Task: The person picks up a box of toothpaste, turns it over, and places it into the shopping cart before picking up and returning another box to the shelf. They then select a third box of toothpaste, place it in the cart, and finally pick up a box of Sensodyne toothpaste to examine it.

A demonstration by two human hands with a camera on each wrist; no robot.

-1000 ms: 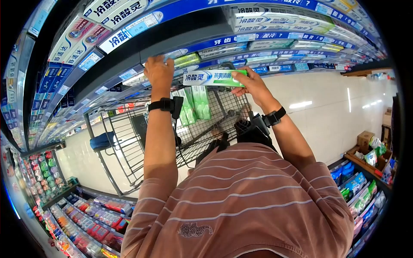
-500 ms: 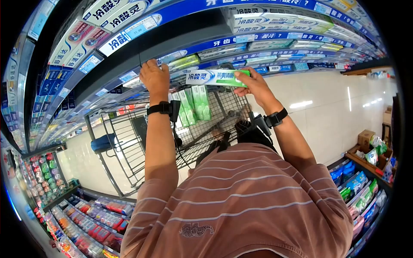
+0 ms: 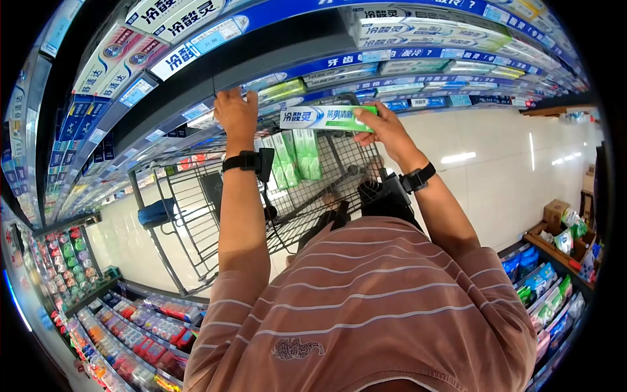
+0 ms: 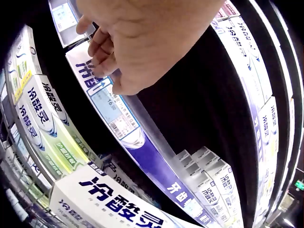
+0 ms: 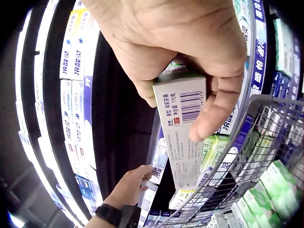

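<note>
Green cartons [image 3: 305,160] in wire cart [image 3: 335,160]

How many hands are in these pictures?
2. The left hand is by the shelf strip; the right hand grips a white-and-green box. The wrist views show these same two; no other hand shows.

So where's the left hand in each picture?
Head: left hand, above and left of the middle.
Left wrist: left hand, big, at the top.
Right wrist: left hand, near the bottom, left of the middle.
Shared landmark: the labelled shelf strip close to that hand.
</note>
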